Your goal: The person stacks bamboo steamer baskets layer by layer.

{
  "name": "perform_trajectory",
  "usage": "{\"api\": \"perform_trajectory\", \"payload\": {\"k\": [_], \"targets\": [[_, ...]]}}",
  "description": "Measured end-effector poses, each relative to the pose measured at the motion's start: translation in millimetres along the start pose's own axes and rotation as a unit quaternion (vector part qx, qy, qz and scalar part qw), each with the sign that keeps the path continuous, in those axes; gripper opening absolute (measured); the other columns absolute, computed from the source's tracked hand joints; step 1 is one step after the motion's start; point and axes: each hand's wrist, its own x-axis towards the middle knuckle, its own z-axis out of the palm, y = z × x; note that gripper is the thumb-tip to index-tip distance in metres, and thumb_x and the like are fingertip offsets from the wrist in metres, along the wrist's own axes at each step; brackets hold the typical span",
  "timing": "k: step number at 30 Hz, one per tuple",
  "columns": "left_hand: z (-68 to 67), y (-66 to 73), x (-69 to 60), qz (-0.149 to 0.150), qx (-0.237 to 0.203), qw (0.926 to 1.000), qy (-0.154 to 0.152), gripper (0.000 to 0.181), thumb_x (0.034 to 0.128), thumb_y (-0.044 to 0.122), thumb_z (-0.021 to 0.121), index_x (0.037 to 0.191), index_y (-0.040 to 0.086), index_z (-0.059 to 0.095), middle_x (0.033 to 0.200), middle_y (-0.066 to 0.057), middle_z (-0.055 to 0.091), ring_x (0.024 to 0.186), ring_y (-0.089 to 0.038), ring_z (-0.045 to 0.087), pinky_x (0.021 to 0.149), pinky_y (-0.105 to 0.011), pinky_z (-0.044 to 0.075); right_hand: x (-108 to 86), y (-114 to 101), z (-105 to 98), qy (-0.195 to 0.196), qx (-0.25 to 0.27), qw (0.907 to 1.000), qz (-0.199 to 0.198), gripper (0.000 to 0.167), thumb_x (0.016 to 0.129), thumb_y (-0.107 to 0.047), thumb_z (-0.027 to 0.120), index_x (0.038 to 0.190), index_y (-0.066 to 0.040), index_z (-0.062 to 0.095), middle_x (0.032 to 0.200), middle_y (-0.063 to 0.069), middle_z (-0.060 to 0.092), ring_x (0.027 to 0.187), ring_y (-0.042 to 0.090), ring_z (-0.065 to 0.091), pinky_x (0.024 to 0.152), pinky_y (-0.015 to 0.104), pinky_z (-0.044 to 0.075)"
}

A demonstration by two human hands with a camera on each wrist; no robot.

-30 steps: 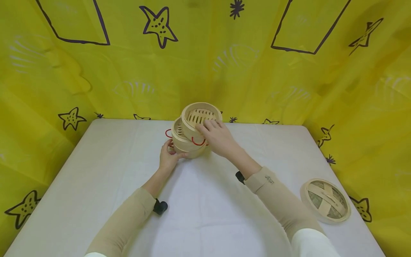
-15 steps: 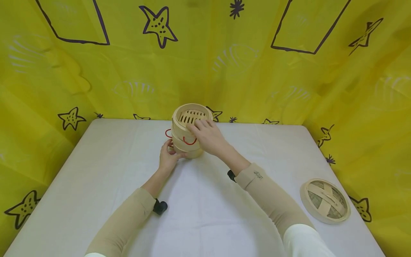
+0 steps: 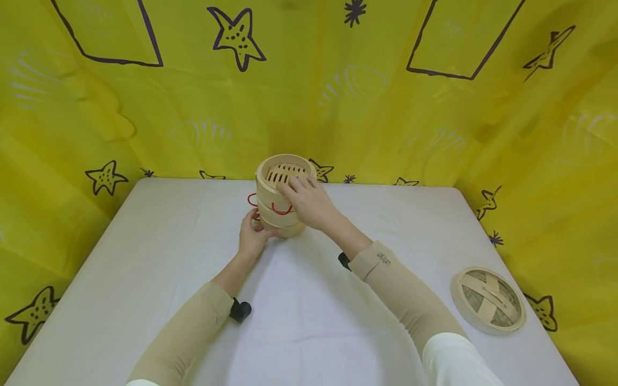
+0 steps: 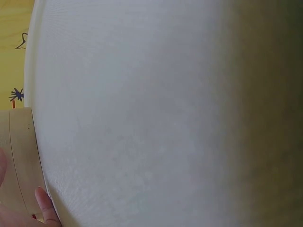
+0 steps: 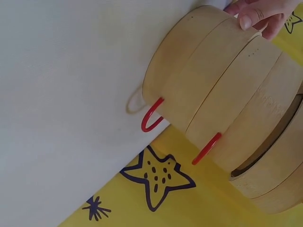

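Bamboo steamer baskets are stacked near the table's back edge in the head view. My right hand [image 3: 311, 202] grips the near right rim of the top basket [image 3: 268, 191], whose slatted floor shows. A dark gap in the right wrist view parts this top basket [image 5: 279, 163] from the middle basket [image 5: 246, 90] along one side. The bottom basket [image 5: 182, 61] stands on the table. My left hand [image 3: 252, 236] holds the lower stack from the left, thumb in front and fingers round the side. Red loop handles stick out from the baskets. My right hand is out of its wrist view.
A round woven steamer lid [image 3: 488, 300] lies on the white-covered table [image 3: 309, 332] at the right edge. Behind and beside the table hangs a yellow curtain [image 3: 299, 107] with drawn starfish and shells.
My right hand has moved the top basket leftward, from an offset place at the right to more nearly in line over the lower stack. My left hand keeps its hold.
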Motion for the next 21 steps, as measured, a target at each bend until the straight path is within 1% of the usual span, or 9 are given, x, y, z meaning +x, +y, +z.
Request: {"api": "perform_trajectory", "payload": {"k": [7,14,21], "targets": [[-0.8,1.0,0.2,-0.002,0.002,1.0,0.001,0.081,0.0685,0.006,0.079,0.137,0.006,0.035,0.125,-0.016,0.039,0.101,-0.031,0.045,0.086,-0.037,0.041,2.4,-1.7,-1.2,-0.009,0.002,0.9999,0.006,0.043,0.086,-0.001,0.055,0.126,-0.014,0.048,0.101,0.005,0.047,0.099,0.023,0.042,0.097,0.04,0.031],[-0.7,0.3,0.9,-0.002,-0.004,1.0,0.007,0.08,0.0673,0.005,0.079,0.135,0.007,0.037,0.123,-0.014,0.04,0.1,-0.03,0.045,0.084,-0.035,0.04,5.1,-1.9,1.2,-0.009,-0.01,0.9999,-0.006,0.042,0.086,-0.004,0.056,0.126,-0.014,0.049,0.102,0.005,0.048,0.098,0.023,0.042,0.094,0.039,0.033],[-0.1,-0.1,1.0,-0.005,-0.003,1.0,0.003,0.08,0.0682,0.005,0.079,0.136,0.007,0.036,0.125,-0.014,0.039,0.1,-0.029,0.044,0.084,-0.034,0.04,5.0,-1.1,4.7,-0.016,-0.007,0.9999,0.002,0.043,0.086,-0.004,0.056,0.126,-0.014,0.049,0.102,0.005,0.048,0.1,0.022,0.042,0.097,0.039,0.031]]}}
